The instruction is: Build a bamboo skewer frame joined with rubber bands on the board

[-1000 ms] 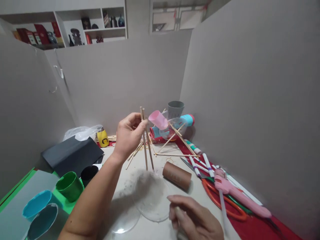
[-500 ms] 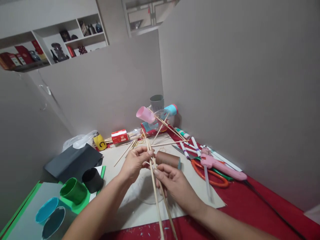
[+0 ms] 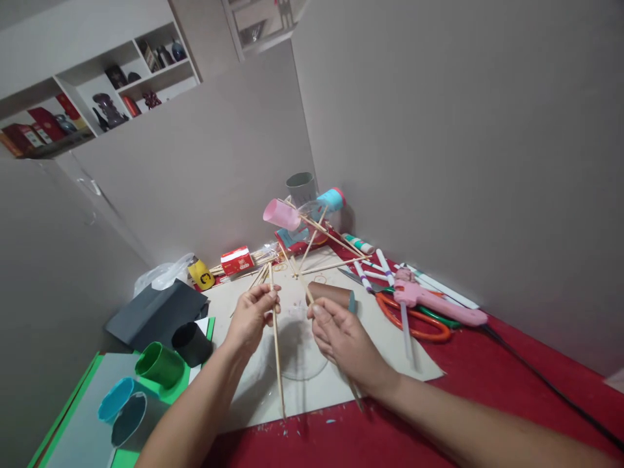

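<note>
- The left stick (image 3: 277, 354) was pinched near its far end by the left hand (image 3: 253, 313); its long near part was left free, seemingly so that it could be steered by the fingertips.
- The right stick (image 3: 307, 289) was gripped by the right hand (image 3: 341, 335), with the far end let out past the thumb; a firmer hold was suggested by the curled fingers.
- Both sticks were held apart above the white sheet (image 3: 258, 400), around the clear disc (image 3: 307, 361), probably so that each could be handled separately.
- The white sheet was spread over the red surface (image 3: 487, 364), perhaps as protection against scraps.
- The brown tube (image 3: 331, 296) was laid on its side just beyond the right hand; farther off, the stick frame (image 3: 331, 266) was placed, with the pink cup (image 3: 281, 214) tilted at its upper part.
- The glue gun (image 3: 441, 305) was laid by the scissors (image 3: 433, 337) at the right, perhaps for easy reach.
- The green cup (image 3: 160, 364) and black cup (image 3: 192, 344) were grouped at the left, seemingly out of the way.
- The right stick's middle was hidden by the right hand; whether the piece seen below the palm belonged to it could not be told.
- The clear disc's outline was made faint by shadow.
- The frame's far joints were partly covered by the pink cup, and both forearms were cut off.
</note>
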Motion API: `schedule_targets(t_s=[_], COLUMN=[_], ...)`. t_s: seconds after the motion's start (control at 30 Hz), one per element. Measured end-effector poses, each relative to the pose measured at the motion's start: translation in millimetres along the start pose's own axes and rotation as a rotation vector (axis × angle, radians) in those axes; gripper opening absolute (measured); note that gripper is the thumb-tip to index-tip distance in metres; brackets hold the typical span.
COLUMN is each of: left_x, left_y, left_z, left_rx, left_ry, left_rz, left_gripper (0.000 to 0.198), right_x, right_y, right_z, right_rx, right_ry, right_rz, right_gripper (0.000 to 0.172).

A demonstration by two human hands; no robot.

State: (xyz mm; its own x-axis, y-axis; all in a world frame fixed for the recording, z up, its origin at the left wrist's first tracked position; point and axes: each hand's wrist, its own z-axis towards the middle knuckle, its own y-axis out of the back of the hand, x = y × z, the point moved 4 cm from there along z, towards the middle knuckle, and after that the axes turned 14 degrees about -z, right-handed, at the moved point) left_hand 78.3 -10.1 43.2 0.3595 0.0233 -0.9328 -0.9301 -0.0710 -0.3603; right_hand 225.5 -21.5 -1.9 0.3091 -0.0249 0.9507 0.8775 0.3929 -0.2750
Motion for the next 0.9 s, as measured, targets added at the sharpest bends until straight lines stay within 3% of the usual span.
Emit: schedule_targets(t_s=[0.1, 0.33, 0.53, 0.63, 0.8, 0.9], left_x=[-3.4, 13.9, 20.4, 26.4, 40.4, 47.7], left_y=[5.3, -17.7, -31.1, -28.6, -14.3, -7.9], left_z=[-4.6, -37.4, -55.7, -57.6, -52.0, -50.4], left_rx=[-0.048, 0.074, 0.215, 0.257, 0.126, 0.071], left_ry=[-0.007, 0.042, 0.018, 0.072, 0.000, -0.073], left_rz=[0.024, 0.205, 0.336, 0.329, 0.392, 0.447], left_gripper=[0.041, 0.046, 0.060, 0.066, 0.042, 0.034], right_x=[7.6, 9.6, 17.4, 15.7, 7.2, 1.2], right_y=[0.6, 1.1, 8.1, 7.1, 11.1, 12.1], right_z=[-3.5, -1.6, 3.2, 5.0, 12.0, 16.4], right_rx=[-0.019, 0.015, -0.022, 0.055, 0.022, 0.065], right_ry=[0.000, -0.023, 0.185, 0.219, 0.298, 0.276], right_rz=[0.021, -0.014, -0.330, -0.470, -0.760, -0.799], right_gripper=[0.044, 0.041, 0.039, 0.037, 0.037, 0.036])
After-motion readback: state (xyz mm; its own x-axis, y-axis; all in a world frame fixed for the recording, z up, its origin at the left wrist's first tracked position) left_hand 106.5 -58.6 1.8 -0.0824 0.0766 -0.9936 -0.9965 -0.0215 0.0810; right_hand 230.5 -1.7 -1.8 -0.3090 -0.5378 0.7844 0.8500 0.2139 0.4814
